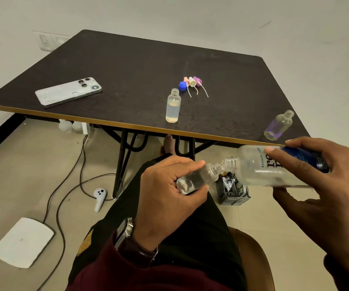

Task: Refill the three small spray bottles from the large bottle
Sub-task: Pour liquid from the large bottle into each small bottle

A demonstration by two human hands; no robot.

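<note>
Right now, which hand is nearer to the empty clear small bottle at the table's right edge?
Right. The right hand is just below the empty bottle; the left hand is further left.

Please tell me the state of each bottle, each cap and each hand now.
Large bottle: uncapped, tipped, mouth at small bottle's mouth.
Held small bottle: uncapped, tilted, partly filled.
Middle small bottle: upright, uncapped, mostly full.
Right small bottle: upright, uncapped, looks empty.
Spray caps: off, lying on table.
Blue cap: off.
Left hand: gripping small bottle.
Right hand: gripping large bottle.
</note>
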